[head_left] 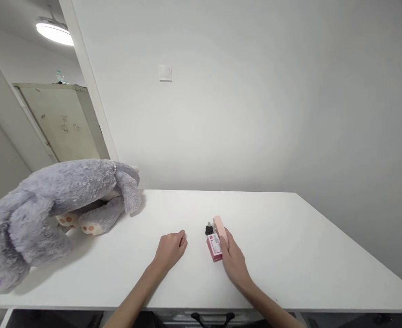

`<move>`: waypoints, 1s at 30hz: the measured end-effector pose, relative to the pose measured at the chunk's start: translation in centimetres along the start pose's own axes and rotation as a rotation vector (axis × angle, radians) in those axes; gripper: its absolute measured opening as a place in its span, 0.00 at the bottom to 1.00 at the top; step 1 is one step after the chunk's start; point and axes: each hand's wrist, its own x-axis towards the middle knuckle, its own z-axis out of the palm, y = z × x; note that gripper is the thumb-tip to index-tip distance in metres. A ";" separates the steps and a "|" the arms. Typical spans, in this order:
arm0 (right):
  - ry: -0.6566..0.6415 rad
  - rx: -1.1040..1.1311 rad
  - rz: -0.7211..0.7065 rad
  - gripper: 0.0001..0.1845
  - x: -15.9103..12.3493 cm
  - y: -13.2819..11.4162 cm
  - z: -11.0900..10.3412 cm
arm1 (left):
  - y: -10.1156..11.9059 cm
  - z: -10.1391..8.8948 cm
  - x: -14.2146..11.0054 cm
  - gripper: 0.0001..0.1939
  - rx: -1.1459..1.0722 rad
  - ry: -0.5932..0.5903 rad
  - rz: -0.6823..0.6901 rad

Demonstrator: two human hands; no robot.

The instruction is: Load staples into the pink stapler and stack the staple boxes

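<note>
A pale pink stapler (219, 226) is in my right hand (234, 259), with the thumb along its near side and the fingers round the other. Beside it, just left of my right thumb, lies a small pink and white box (215, 246) with a label on top. Behind the box, a small black clip-like item (209, 229) touches or nearly touches the stapler; its exact kind is too small to tell. My left hand (172, 246) rests on the white table as a loose fist, apart from these things. Nothing shows in its curled fingers.
A large grey-purple plush toy (74, 187) slumps across the left end of the white table (306, 255). A wall with a light switch (165, 73) stands behind. Below the front edge is a dark handle (213, 319). A cabinet (62, 120) stands beyond the opening at left.
</note>
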 end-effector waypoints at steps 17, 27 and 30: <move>-0.058 0.019 0.026 0.34 -0.3 0.1 1.0 | 4.2 -2.1 -3.0 0.34 -0.590 -0.050 0.074; -0.051 0.193 0.111 0.32 -0.3 -0.2 0.9 | 3.6 -0.3 -2.6 0.44 -0.501 -0.059 0.036; 0.052 0.245 0.116 0.27 -0.4 0.0 0.7 | 3.6 -0.1 -2.5 0.44 -0.508 -0.084 0.020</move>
